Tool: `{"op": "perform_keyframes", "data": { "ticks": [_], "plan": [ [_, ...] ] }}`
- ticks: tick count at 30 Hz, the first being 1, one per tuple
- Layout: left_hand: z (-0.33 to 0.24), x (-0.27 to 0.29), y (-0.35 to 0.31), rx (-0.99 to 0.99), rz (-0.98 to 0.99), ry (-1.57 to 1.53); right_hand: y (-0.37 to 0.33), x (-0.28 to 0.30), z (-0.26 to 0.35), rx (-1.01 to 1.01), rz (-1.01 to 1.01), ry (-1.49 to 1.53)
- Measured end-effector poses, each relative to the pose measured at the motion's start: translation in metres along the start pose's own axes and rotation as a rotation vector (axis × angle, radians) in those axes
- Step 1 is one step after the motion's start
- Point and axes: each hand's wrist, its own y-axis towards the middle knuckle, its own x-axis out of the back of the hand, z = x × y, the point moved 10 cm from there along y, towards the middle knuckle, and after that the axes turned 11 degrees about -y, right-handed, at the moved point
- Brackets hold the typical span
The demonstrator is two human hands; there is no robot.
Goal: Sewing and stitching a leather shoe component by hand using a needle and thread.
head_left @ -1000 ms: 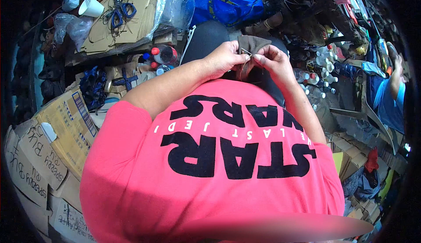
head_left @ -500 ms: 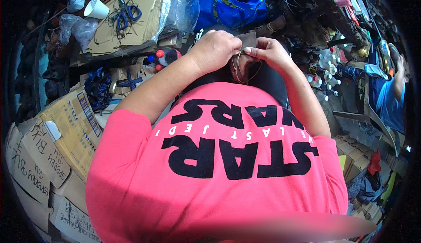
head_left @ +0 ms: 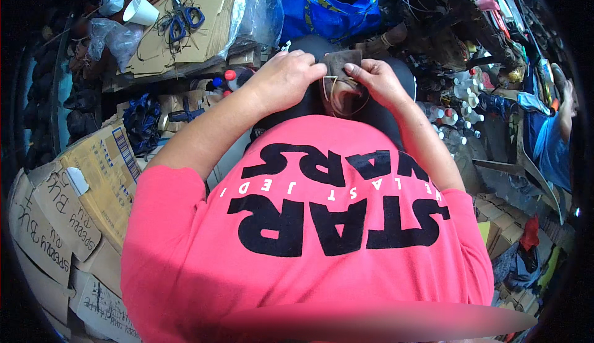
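A dark brown leather piece (head_left: pixel 345 62), with a shiny reddish-brown part below its flap, lies over my lap between my hands. My right hand (head_left: pixel 382 82) pinches its right edge, the thumb pressed on top. A thin yellowish thread (head_left: pixel 335 88) hangs in a loop across the leather, with a sharp bend beside my left fingertips. My left hand (head_left: pixel 289 78) is closed in a pinch at the left side, at the thread's upper end. Its fingertips are partly hidden, and any small tool in them cannot be made out.
Blue-handled scissors (head_left: pixel 185 20) and a white cup (head_left: pixel 141 11) rest on stacked cardboard (head_left: pixel 216 2) at the far left. A blue bag (head_left: pixel 334 8) stands ahead. Several small bottles (head_left: pixel 464 98) crowd the right, near another person's blue clothing (head_left: pixel 552 151). Boxes (head_left: pixel 99 176) fill the left.
My left hand has drawn a little left and down, away from the leather's top edge. My right thumb has shifted further onto the leather, and more of its dark flap shows.
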Motion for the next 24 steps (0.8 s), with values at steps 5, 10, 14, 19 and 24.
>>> {"op": "perform_keyframes", "data": {
  "ticks": [5, 10, 14, 19, 24],
  "plan": [
    [-0.005, -0.014, 0.021, 0.099, -0.01, 0.138, -0.006, -0.008, 0.027, -0.015, 0.053, -0.01],
    [-0.002, -0.017, 0.008, 0.112, 0.192, 0.121, -0.007, 0.008, 0.029, 0.003, -0.035, -0.221],
    [0.071, 0.006, -0.075, 0.511, 0.142, -0.263, -0.004, 0.048, -0.005, -0.064, -0.054, 0.029],
    [0.095, 0.092, -0.101, 0.49, -0.552, -0.981, 0.004, 0.015, 0.0, -0.065, 0.053, 0.126],
    [0.037, 0.099, -0.042, 0.152, -0.719, -1.639, 0.004, 0.016, 0.032, 0.241, -0.097, -0.303]
  ]
}}
